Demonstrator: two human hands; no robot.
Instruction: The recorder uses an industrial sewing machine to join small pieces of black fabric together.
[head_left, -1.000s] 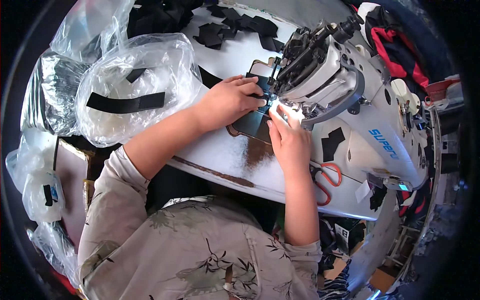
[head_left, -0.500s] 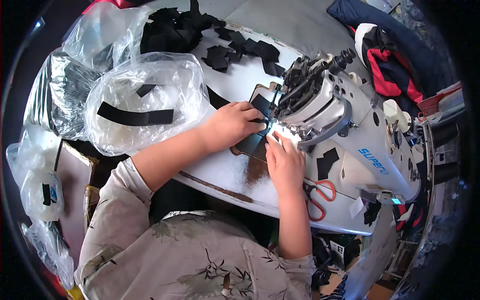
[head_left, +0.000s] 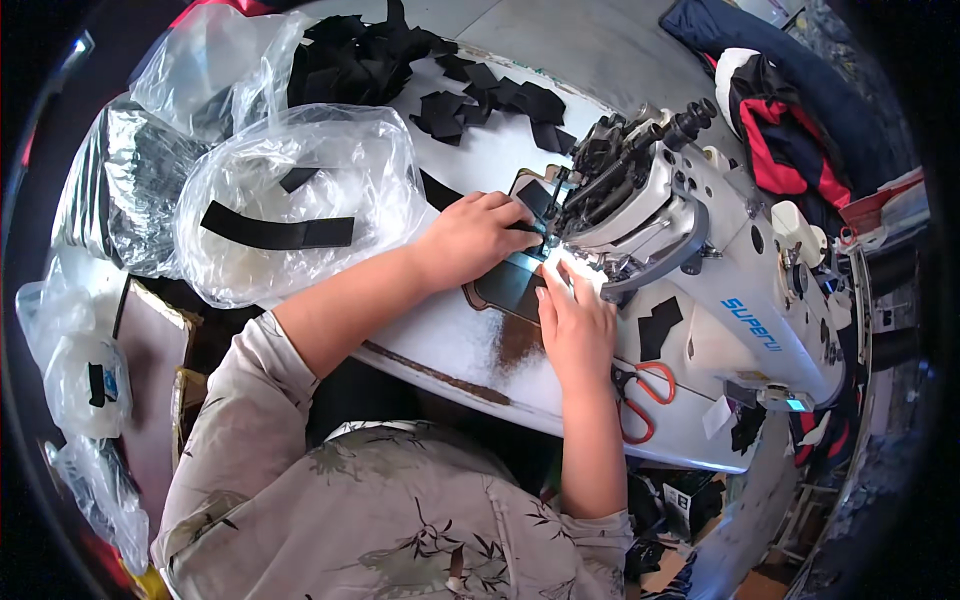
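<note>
At the sewing machine (head_left: 735, 280), both my hands are close to its lit needle area. My left hand (head_left: 478, 238) lies left of the needle, its fingers drawn together at the edge of the dark work plate (head_left: 510, 290); what they pinch is hidden. My right hand (head_left: 578, 325) reaches up from below with fingers stretched forward, tips beside the needle area and washed out by the lamp. A black strip (head_left: 438, 192) runs out behind my left wrist. Small black fabric pieces (head_left: 490, 95) lie scattered beyond the machine plate.
Orange-handled scissors (head_left: 627, 380) and a black fabric piece (head_left: 658, 328) lie right of my right forearm. A clear plastic bag (head_left: 385, 170) with a black strap (head_left: 275, 231) on it sits at left. A heap of black pieces (head_left: 350, 65) stands at the far edge.
My left hand has shifted slightly up and its fingers sit closer to the needle area. My right hand keeps nearly the same place. The whole view has moved a little.
</note>
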